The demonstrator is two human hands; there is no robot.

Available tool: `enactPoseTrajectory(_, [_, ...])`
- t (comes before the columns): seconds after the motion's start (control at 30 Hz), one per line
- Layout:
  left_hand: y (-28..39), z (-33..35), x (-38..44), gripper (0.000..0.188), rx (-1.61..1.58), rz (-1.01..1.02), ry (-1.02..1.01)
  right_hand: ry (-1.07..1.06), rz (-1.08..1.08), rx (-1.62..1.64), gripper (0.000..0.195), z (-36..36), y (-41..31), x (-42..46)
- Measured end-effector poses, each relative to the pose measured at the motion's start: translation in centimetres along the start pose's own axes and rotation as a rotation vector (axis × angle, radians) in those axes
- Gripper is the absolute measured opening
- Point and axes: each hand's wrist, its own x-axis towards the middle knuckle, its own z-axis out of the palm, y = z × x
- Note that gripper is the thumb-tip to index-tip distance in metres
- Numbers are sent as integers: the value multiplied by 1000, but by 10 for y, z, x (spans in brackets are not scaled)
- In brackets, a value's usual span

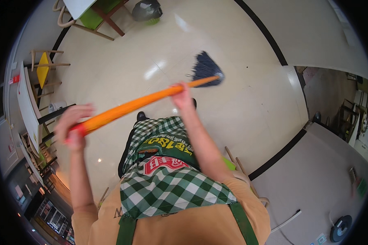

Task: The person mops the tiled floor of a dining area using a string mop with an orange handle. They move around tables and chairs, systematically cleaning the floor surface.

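A mop or broom with a long orange handle (135, 105) slants across the view in front of me. Its dark bristly head (205, 69) rests on or just over the pale tiled floor, blurred at the edges. My left hand (72, 127) is at the red-capped top end, with the thumb side against the red part and the fingers raised and blurred, so how firmly it grips cannot be told. Lower down, nearer the dark head, my right hand (181, 95) is closed around the handle. A green-and-white checked apron (171, 190) covers my front.
A bin with a dark bag (147, 10) stands at the top, beside a table and green-seated chair (99, 18). Tables (29, 107) and a yellow-seated chair (43, 69) line the left. Walls with black skirting (279, 153) border the right, around a doorway (328, 92).
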Motion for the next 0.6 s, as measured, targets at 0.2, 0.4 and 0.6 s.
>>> enactPoseTrajectory(0.2, [-55,80,63,24,-361,-258,-456,625,-399,-88,19,16,-127,20])
enactPoseTrajectory(0.4, [-69,34,46,23,-1250,-955,143,716,-490,-97,14,28,-81,23])
enactPoseTrajectory(0.6, [-55,-16,80,25,-1124,-665,415,850,-200,-191,18,78,1,69])
